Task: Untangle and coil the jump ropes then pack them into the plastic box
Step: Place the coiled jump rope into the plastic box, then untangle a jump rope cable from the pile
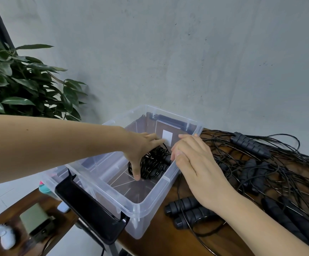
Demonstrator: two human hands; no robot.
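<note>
A clear plastic box (146, 202) stands on the wooden table. Inside it lies a coiled black jump rope (154, 163). My left hand (140, 150) reaches into the box and rests on top of the coil with fingers spread and fairly straight. My right hand (190, 156) hovers over the box's right rim, its fingertips touching the coil's handle end, fingers relaxed. To the right of the box lies a tangled heap of black jump ropes (257, 163) with ribbed foam handles; two handles (188, 209) lie side by side near the box's front corner.
A black phone on a stand (91, 209) leans against the box's left front. A lower wooden surface (20, 209) at bottom left carries a green device (35, 222) and white earbud-like objects. A leafy plant (26, 85) stands at left; a grey wall is behind.
</note>
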